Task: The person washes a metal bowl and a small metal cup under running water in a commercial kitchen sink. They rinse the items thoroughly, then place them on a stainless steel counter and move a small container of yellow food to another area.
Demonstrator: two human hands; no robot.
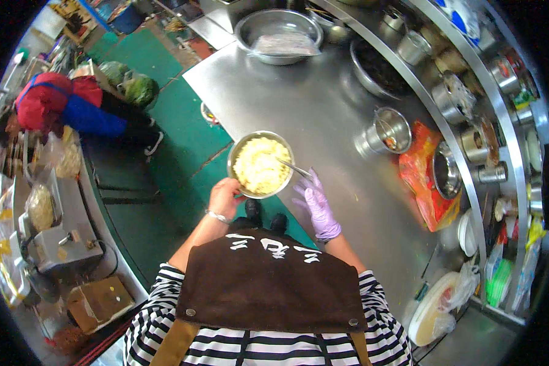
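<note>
My bare left hand (pixel 227 199) grips the near left rim of a round metal bowl (pixel 231 170). Pale yellow, crumbly or shredded food (pixel 260 167) fills the bowl, which overlaps the edge of the steel table. A metal utensil (pixel 297 169), its type unclear, stands in the food and leans out to the right. My right hand (pixel 316 206), in a thin purple glove, is beside the utensil's handle end with its fingers spread; whether a finger touches the handle is hard to tell.
On the steel table (pixel 297 105) are a large metal basin (pixel 279 27) with a plastic-wrapped pack, a metal pot (pixel 393 130) and a red-orange plastic bag (pixel 421 178). Shelves with metal containers line the right. A person in red and blue (pixel 73 103) bends at the left, near bagged green vegetables (pixel 138 89).
</note>
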